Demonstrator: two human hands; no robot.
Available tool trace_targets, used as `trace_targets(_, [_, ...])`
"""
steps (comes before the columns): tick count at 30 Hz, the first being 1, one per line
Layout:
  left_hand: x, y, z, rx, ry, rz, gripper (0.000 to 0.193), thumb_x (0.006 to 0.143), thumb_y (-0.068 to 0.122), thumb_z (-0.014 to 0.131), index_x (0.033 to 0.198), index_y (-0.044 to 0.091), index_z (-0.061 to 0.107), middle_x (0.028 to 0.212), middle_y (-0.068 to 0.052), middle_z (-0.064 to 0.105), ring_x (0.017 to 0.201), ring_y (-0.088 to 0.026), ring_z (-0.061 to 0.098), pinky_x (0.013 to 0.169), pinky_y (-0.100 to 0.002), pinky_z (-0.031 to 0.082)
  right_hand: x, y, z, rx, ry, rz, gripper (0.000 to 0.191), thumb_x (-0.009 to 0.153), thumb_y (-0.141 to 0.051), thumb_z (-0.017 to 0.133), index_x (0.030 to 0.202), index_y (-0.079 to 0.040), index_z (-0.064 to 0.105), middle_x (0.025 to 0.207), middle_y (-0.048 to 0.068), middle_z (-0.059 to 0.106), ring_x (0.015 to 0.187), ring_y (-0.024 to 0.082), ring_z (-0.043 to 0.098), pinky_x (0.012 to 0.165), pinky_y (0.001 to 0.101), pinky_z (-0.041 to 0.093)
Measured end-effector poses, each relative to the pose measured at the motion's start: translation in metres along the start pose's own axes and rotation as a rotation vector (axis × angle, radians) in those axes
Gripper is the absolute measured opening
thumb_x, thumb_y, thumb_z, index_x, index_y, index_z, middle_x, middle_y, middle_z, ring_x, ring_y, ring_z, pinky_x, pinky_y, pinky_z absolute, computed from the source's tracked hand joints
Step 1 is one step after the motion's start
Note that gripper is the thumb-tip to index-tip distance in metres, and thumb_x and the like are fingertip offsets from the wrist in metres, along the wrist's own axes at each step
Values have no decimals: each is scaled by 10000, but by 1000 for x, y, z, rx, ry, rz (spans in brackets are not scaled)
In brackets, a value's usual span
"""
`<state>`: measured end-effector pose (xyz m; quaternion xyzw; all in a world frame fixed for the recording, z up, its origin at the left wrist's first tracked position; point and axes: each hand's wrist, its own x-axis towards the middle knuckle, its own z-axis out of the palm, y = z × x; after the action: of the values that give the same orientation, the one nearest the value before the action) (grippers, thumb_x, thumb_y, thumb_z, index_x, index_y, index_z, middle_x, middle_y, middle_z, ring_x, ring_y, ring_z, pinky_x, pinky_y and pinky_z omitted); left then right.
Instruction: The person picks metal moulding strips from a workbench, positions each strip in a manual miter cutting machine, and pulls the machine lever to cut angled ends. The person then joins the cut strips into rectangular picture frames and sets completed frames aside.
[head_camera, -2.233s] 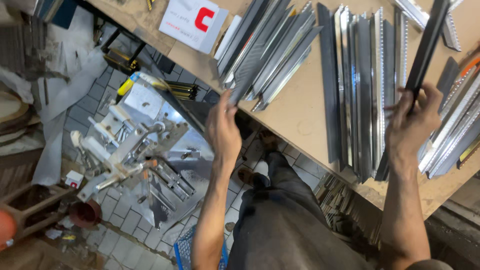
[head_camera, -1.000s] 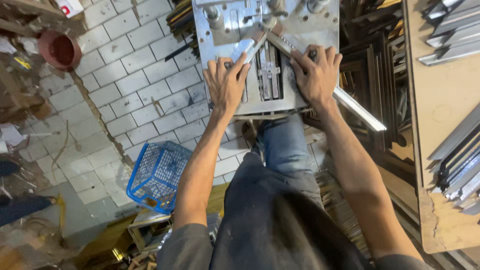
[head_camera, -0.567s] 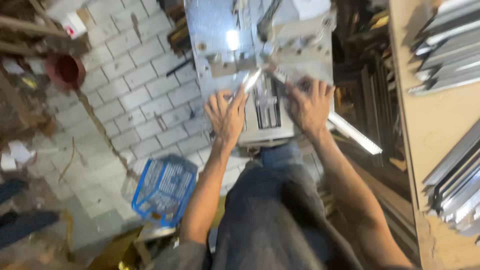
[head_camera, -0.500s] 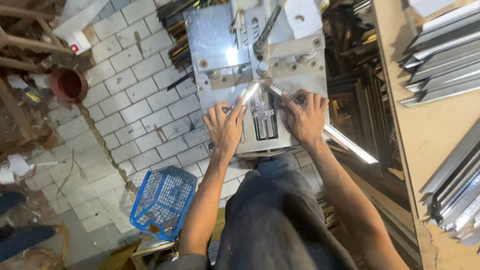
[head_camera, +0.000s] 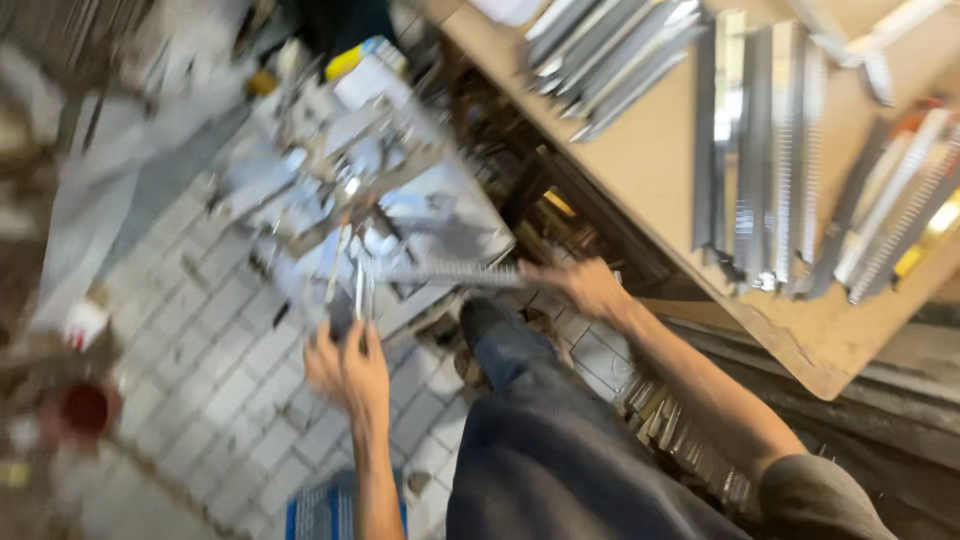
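Observation:
The view is blurred by motion. My right hand (head_camera: 578, 285) grips one end of a long ribbed metal strip (head_camera: 450, 271), which lies across the grey metal punching machine (head_camera: 350, 215) on the tiled floor. At the machine's near edge is my left hand (head_camera: 347, 368), its fingers raised against thin metal parts there; whether it holds one I cannot tell. My dark-trousered leg (head_camera: 560, 440) stretches between my arms.
A wooden workbench (head_camera: 800, 330) at the right carries several long metal profiles (head_camera: 760, 150). More metal strips are stacked under the bench (head_camera: 680, 440). A blue plastic basket (head_camera: 325, 515) and a red cup (head_camera: 85, 408) stand on the tiled floor (head_camera: 200, 380).
The camera has swung so the bench is in view again. My right hand has moved off the machine toward the right, pulling the metal strip; my left hand stays at the machine's near edge.

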<state>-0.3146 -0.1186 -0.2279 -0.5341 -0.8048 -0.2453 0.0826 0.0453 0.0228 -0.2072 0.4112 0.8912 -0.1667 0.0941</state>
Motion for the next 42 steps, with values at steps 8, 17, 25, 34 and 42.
trace_targets(8, [-25, 75, -8, -356, 282, 124, 164, 1060, 157, 677, 1201, 77, 700, 1171, -64, 614, 1144, -296, 554, 1009, -475, 385, -89, 95, -43, 186, 908, 550, 412, 1045, -105, 626, 1452, -165, 612, 1032, 160, 636, 797, 378, 655, 656, 477, 518])
trace_targets(17, [96, 313, 90, -426, -279, 751, 382, 1005, 250, 703, 1349, 86, 671, 1255, -85, 665, 1261, -273, 584, 1036, -478, 410, -88, 238, -73, 107, 939, 788, 464, 1017, -419, 680, 1325, -73, 658, 1175, 157, 687, 1138, 347, 608, 940, 495, 424])
trace_targets(25, [161, 424, 180, -67, -344, 814, 452, 925, 332, 732, 1256, 30, 677, 1291, -140, 574, 1187, -342, 542, 931, -469, 443, -95, 256, -48, 431, 797, 1000, 321, 956, -273, 756, 1095, 12, 704, 1089, 181, 679, 1069, 342, 646, 926, 450, 513])
trace_targets(34, [168, 396, 159, -302, -536, 501, 197, 1067, 133, 591, 1227, 56, 675, 1124, -101, 658, 1061, -303, 605, 922, -457, 478, -115, 267, -41, 365, 1104, 841, 210, 1072, -100, 712, 1229, 37, 688, 1293, 218, 692, 1153, 377, 684, 983, 435, 545])
trace_targets(42, [93, 192, 68, -383, -253, 125, 239, 1107, 133, 465, 1323, 67, 546, 1164, -137, 664, 1050, -357, 652, 898, -505, 470, -101, 170, -122, 913, 1159, 553, 567, 964, 112, 371, 1513, -30, 384, 1308, 172, 669, 818, 164, 682, 701, 274, 613])
